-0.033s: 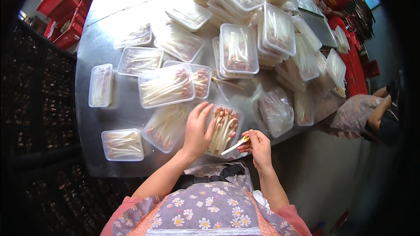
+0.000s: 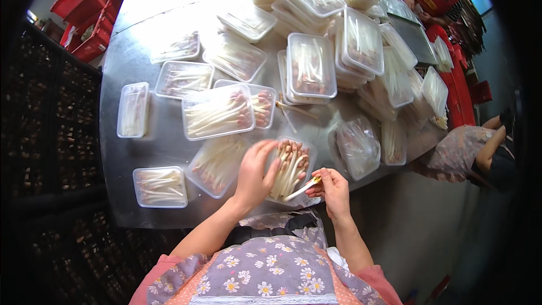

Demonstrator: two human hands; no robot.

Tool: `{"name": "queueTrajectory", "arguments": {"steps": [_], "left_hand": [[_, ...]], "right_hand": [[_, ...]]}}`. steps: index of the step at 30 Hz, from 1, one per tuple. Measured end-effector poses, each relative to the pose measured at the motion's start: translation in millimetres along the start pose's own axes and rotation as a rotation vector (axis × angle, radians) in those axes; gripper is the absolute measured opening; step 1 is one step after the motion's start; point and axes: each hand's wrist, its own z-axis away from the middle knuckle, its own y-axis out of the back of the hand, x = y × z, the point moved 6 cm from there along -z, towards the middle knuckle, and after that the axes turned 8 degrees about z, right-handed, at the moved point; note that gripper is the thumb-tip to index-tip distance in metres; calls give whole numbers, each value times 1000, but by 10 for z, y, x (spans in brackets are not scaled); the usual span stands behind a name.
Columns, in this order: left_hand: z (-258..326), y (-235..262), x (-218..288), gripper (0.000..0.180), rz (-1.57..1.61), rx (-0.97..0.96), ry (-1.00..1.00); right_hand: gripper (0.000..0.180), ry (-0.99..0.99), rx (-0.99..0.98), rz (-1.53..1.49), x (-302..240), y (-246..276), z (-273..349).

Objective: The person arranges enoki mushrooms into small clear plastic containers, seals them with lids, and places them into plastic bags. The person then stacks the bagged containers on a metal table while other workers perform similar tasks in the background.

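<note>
1. The left hand (image 2: 257, 175) rests on the near side of an open clear tray (image 2: 302, 195) at the near edge of the metal table (image 2: 141, 147). Its fingers (image 2: 270, 148) are spread fairly wide, lying over the pale stalks (image 2: 288, 172) inside and holding nothing.
2. The right hand (image 2: 334, 186) is just right of that tray, its fingers closed in a narrow pinch on a single stalk (image 2: 302, 189).
3. The single stalk lies nearly flat, its long axis running from the right hand down-left across the tray's near right corner, the free end pointing toward the person's left.
4. The stalks in the tray run lengthwise, away from the person, their pinkish-brown ends at the far side.
5. To do this well, I judge the pinched stalk should be turned until its axis matches the packed ones, coloured end far, then slid into a gap while the left hand keeps the row flat and tight.
6. Other filled trays (image 2: 217, 112) lie beyond on the table, and lidded ones are stacked (image 2: 310, 68) further back.
</note>
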Motion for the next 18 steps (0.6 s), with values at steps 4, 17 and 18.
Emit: {"name": "queueTrajectory", "arguments": {"steps": [4, 17, 18], "left_hand": [[308, 149, 239, 33, 164, -284, 261], [452, 2128, -322, 16, -410, 565, 391], [410, 2142, -442, 18, -538, 520, 434]], "right_hand": [[25, 146, -167, -10, -162, -439, -100], [38, 388, 283, 924, -253, -212, -303], [41, 356, 335, 997, -224, -158, -308]]}}
